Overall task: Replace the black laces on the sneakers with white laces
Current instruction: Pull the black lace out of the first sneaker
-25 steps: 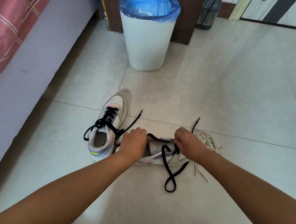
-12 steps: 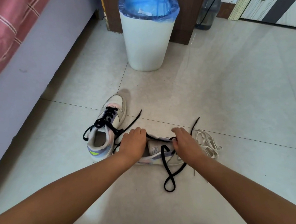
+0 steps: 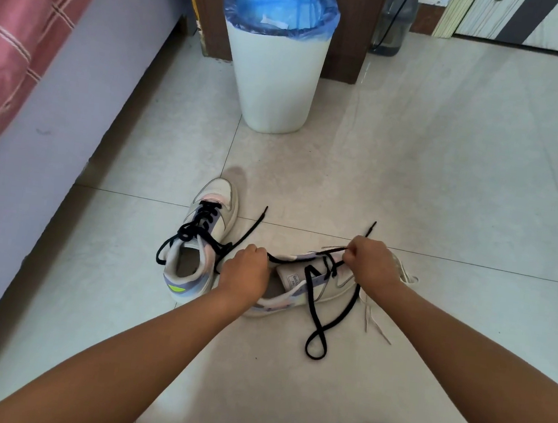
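Over the white-and-lilac sneaker (image 3: 311, 283) lying on the pale tiled floor (image 3: 448, 160), the right hand (image 3: 373, 266) pinched a strand of its black lace (image 3: 319, 319), while the left hand (image 3: 247, 271) gripped the shoe's collar. White laces (image 3: 405, 276) lay just beyond the right wrist. Beside it stood the second, black-laced sneaker (image 3: 198, 244); a white bin (image 3: 274, 83) stood farther off.

Glossy pale floor tiles (image 3: 447, 167) bouncing soft daylight. A bed (image 3: 57, 112) with a pink checked cover (image 3: 23, 12) runs down the left. White bin (image 3: 274, 83) with a blue liner sits against a brown wooden cabinet (image 3: 351, 29), water jug (image 3: 393, 27) beside it.
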The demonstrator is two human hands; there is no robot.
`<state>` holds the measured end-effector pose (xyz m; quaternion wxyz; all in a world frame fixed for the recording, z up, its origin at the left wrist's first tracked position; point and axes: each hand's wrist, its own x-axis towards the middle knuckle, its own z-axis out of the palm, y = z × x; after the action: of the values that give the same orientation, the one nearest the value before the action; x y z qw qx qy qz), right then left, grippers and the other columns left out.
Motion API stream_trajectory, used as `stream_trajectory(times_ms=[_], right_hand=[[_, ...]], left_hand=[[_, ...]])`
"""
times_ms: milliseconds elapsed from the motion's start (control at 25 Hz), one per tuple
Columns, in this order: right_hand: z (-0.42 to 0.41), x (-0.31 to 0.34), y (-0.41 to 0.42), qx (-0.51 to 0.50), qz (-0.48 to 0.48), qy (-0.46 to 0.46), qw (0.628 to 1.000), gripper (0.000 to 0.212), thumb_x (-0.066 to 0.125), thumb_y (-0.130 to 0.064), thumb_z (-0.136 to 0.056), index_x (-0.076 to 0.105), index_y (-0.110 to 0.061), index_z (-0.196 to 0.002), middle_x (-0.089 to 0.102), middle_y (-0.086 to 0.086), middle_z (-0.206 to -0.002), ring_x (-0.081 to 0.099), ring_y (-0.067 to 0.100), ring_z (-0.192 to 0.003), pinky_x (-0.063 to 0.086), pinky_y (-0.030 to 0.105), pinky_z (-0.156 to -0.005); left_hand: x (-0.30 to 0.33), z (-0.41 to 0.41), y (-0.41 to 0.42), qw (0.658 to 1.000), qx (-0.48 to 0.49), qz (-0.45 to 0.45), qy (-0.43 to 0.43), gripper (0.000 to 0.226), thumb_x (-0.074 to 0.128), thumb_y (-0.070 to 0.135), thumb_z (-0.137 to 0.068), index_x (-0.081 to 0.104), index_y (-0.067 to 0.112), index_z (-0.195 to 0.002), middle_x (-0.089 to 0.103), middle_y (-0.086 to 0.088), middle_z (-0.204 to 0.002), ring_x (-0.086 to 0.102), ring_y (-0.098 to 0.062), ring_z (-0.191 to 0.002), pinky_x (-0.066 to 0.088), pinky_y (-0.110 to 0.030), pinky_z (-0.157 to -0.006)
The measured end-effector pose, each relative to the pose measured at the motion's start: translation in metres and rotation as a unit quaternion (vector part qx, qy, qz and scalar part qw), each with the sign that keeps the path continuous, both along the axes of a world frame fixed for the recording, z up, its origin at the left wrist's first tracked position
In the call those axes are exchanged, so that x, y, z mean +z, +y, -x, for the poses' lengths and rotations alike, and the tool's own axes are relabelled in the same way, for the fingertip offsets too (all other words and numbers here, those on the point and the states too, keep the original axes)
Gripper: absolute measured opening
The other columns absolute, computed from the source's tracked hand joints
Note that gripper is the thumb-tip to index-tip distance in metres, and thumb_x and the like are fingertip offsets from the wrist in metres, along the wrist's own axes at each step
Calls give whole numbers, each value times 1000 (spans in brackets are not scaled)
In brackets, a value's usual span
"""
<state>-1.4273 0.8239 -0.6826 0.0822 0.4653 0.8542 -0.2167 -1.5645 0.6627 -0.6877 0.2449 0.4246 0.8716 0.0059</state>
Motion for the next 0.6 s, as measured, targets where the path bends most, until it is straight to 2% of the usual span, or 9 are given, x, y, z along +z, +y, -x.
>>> stream_trajectory(times_ms=[40, 80, 160, 200, 280, 360, 440, 600], right_hand=[[-1, -2, 2, -31, 23, 12, 999, 20, 49, -14, -88, 64, -5, -98, 67, 14, -98, 63, 33, -88, 49, 35, -75], [-1, 0, 4, -14, 24, -7, 1000, 22, 49, -16, -88, 63, -7, -103, 67, 12, -102, 63, 32, -91, 49, 35, -77], [0, 4, 5, 137, -27, -62, 988, 29, 49, -15, -90, 56, -12, -118, 60, 8, -114, 57, 29, -104, 46, 36, -79], [3, 3, 2, 232, -84, -55, 967, 32, 55, -13, -87, 56, -14, -120, 59, 8, -114, 56, 28, -105, 47, 37, -77], [9, -1, 0, 394, -170, -40, 902, 37, 79, -12, -63, 68, -18, -98, 64, 3, -93, 61, 25, -85, 48, 32, -62], [14, 1, -3, 472, -206, -74, 854, 35, 86, -10, -43, 66, -19, -70, 60, -3, -71, 59, 20, -67, 44, 26, -52], [20, 6, -1, 521, -211, -88, 822, 32, 85, -7, -43, 59, -18, -60, 55, -3, -63, 56, 19, -61, 42, 25, -50], [29, 14, 5, 577, -233, -108, 775, 34, 84, -5, -37, 56, -16, -54, 53, -1, -56, 52, 18, -54, 38, 22, -46]], left_hand=[[0, 0, -1, 1000, 6, -1, -5, 19, 41, 18, -98, 51, 7, -110, 51, -8, -117, 52, -25, -106, 41, -34, -78], [0, -1, -1, 1000, 10, -1, -6, 19, 41, 18, -98, 51, 7, -110, 51, -9, -117, 52, -25, -106, 41, -34, -78], [1, -3, -1, 1000, 11, 0, -2, 19, 40, 16, -98, 50, 6, -111, 51, -9, -118, 51, -25, -107, 42, -34, -80], [2, -4, -1, 1000, 9, 1, 2, 19, 40, 13, -98, 49, 5, -112, 50, -10, -118, 51, -25, -108, 42, -34, -81], [3, -5, 0, 1000, 6, 4, 6, 18, 40, 11, -97, 49, 5, -112, 50, -10, -119, 51, -25, -108, 42, -33, -81], [4, -5, 1, 1000, -2, 10, 9, 19, 41, 9, -97, 48, 5, -113, 49, -10, -120, 51, -25, -109, 42, -34, -82], [5, -5, 1, 1000, -14, 19, 13, 19, 43, 8, -96, 47, 6, -114, 48, -10, -121, 50, -25, -110, 43, -34, -82], [6, -4, 2, 999, -30, 33, 25, 19, 44, 7, -95, 47, 7, -114, 48, -9, -121, 51, -26, -109, 43, -34, -79]])
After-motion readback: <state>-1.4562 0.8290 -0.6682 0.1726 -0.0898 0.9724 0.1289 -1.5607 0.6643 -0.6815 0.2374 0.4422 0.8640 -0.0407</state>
